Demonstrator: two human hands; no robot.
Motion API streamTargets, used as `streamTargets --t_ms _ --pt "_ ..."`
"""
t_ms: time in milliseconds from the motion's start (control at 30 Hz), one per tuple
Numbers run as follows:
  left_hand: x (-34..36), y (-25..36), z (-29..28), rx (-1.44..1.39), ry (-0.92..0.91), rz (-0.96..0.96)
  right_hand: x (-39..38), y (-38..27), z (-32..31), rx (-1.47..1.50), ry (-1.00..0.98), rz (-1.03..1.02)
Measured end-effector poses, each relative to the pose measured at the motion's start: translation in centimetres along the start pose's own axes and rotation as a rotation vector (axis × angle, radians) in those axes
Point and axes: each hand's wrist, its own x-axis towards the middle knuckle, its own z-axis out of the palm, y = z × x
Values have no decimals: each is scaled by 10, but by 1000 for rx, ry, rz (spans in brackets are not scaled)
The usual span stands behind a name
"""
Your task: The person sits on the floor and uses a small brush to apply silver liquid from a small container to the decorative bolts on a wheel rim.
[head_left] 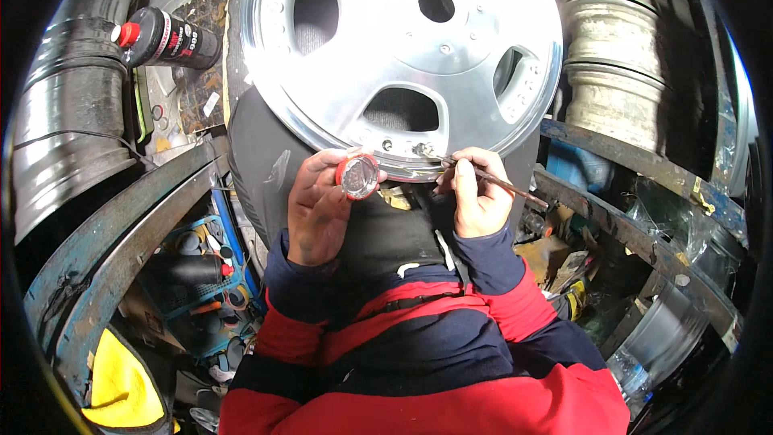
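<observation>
A large polished silver wheel rim (378, 40) lies face up in front of me, its near edge over my lap. Small bolts line the rim by the nearest cutout. In my left hand (316, 213) is a small round red-rimmed pot (357, 176), tilted so its silvery-grey inside shows. The fingers of my right hand (481, 201) pinch a thin, dark-handled paintbrush (517, 190). Its tip points left toward the bolts at the wheel's near edge; whether it touches them I cannot tell. Both hands are just below that edge.
A black bottle with a red cap (181, 40) lies at the far left. Stacked rims stand at left (72, 113) and right (616, 56). Worn metal rails (133, 242) flank me on both sides. Lower left are a blue crate (173, 294) and a yellow cloth (121, 383).
</observation>
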Motion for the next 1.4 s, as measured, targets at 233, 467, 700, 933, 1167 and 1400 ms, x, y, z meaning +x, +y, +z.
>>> streamTargets --t_ms 233,467,700,933,1167,1400 --pt "1 -1 -1 -3 -7 14 4 -4 -2 -78 -46 14" --pt "1 0 2 19 19 19 8 -6 -3 -103 -86 24" --pt "1 -1 1 26 22 17 11 -9 -4 -51 -109 69" --pt "1 -1 0 12 13 30 13 -12 -3 -38 -125 94" --pt "1 0 0 12 10 13 14 -10 -4 21 -119 103" --pt "1 -2 -4 -9 -10 10 12 -7 -6 65 -104 95"
